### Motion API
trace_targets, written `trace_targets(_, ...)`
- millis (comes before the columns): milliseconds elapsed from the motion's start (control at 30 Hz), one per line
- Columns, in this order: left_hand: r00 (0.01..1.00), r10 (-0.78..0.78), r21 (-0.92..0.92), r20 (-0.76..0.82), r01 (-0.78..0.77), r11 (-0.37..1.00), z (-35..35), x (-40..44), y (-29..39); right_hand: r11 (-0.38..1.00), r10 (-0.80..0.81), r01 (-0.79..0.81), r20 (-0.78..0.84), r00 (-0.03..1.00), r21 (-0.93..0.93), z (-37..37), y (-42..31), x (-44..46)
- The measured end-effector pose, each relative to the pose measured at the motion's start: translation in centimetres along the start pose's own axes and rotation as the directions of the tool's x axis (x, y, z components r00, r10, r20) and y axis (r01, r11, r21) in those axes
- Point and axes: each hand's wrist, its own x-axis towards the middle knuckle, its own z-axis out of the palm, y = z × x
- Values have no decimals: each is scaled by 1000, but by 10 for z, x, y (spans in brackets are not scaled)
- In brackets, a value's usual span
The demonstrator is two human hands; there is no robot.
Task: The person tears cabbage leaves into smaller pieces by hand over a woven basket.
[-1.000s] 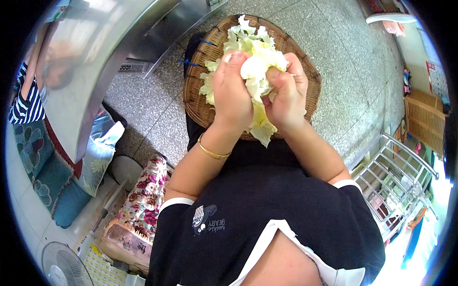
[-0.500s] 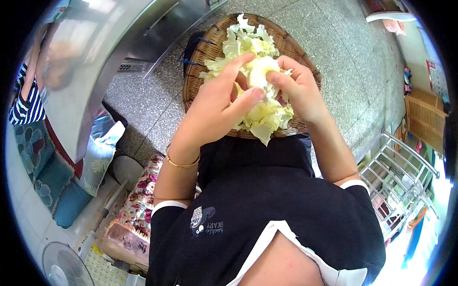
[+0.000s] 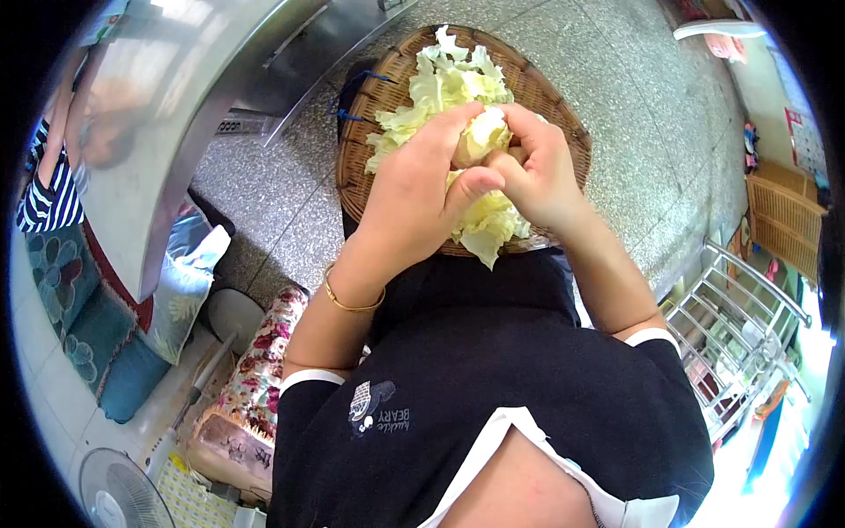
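Between my two hands is a small pale-yellow cabbage heart [image 3: 487, 134], held above the woven basket tray [image 3: 547, 85]. My left hand [image 3: 433, 173] is curved around its left side. On the right, the fingers of my right hand [image 3: 539, 163] are bent over it, with the thumb pressed in against its lower edge. Loose yellow-green cabbage leaves [image 3: 433, 91] lie on the tray beyond my hands, and another leaf [image 3: 488, 231] pokes out below them toward my lap. My fingers cover part of the heart.
The tray rests by my lap over a speckled stone floor [image 3: 651, 97]. A metal cabinet [image 3: 238, 66] stands at left, near a flowered cushion [image 3: 264, 370] and a fan [image 3: 119, 497]. A metal rack [image 3: 735, 339] is at right. Someone in a striped garment [image 3: 57, 189] appears at far left.
My hands have closed in more tightly around the cabbage heart and turned it. The left hand and wrist have shifted slightly right. The leaves on the tray stay much the same.
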Motion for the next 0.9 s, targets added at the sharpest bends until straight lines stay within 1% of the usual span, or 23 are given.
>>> trace_targets(33,996,-53,-10,72,54,999,-3,-2,4,1000,0,0,1,1000,1,1,2,1)
trace_targets(67,984,-104,-18,146,108,994,-4,-3,7,998,48,-48,1,999,40,1,5,2)
trace_targets(100,983,-105,-22,151,109,994,-1,-4,6,992,99,-99,2,995,78,0,6,2)
trace_targets(167,993,-109,-71,41,112,991,5,-5,-1,995,75,-74,-10,997,61,1,3,3)
trace_targets(200,993,-107,-73,43,110,991,8,-5,-5,980,125,-125,10,992,154,1,-2,2)
trace_targets(233,997,-72,-109,-9,71,992,11,-4,-8,954,171,-174,35,985,244,0,-5,1)
trace_targets(267,997,-40,-140,-65,31,990,13,-4,-10,954,170,-174,36,985,242,2,-3,0)
trace_targets(333,993,-44,-186,-111,23,982,16,-1,-8,966,64,-49,-54,996,253,9,3,-2)
trace_targets(367,987,-50,-233,-152,13,972,18,0,-7,966,62,-48,-48,997,254,12,3,-3)
trace_targets(400,986,-52,-230,-157,14,973,20,1,-7,955,50,-16,-106,993,297,16,3,-4)
trace_targets(433,976,-70,-264,-204,14,964,23,1,-8,941,43,16,-166,985,337,19,2,-5)
trace_targets(467,965,-90,-299,-248,12,954,27,1,-8,941,44,14,-164,985,337,22,3,-6)
trace_targets(500,964,-90,-299,-249,12,954,32,2,-8,937,8,77,-239,971,342,24,5,-6)
trace_targets(533,941,-211,-501,-266,52,864,36,4,-8,929,-29,142,-315,949,341,26,5,-6)
trace_targets(567,909,-329,-680,-256,72,730,40,5,-8,930,-32,144,-316,948,338,28,4,-5)
trace_targets(600,897,-375,-764,-235,68,642,42,5,-6,886,-33,189,-348,937,424,31,3,-4)
trace_targets(633,897,-373,-763,-237,66,643,42,6,-6,831,-30,234,-378,925,505,32,3,-3)
trace_targets(700,900,-296,-486,-320,112,866,41,4,-7,842,-39,238,-385,922,485,30,1,-4)
trace_targets(767,903,-248,-321,-351,133,938,35,6,-12,851,-50,243,-389,920,465,23,2,-10)
trace_targets(800,848,-444,-775,-290,65,629,28,9,-21,905,-234,324,-312,921,276,14,3,-18)
trace_targets(833,807,-576,-989,-129,-62,135,20,11,-28,905,-396,417,-196,897,83,8,5,-23)
trace_targets(867,836,-541,-993,-92,-37,112,12,9,-35,854,-474,500,-177,862,147,6,7,-19)
trace_targets(900,837,-539,-993,-92,-38,111,8,10,-32,853,-476,501,-177,862,145,0,6,-19)
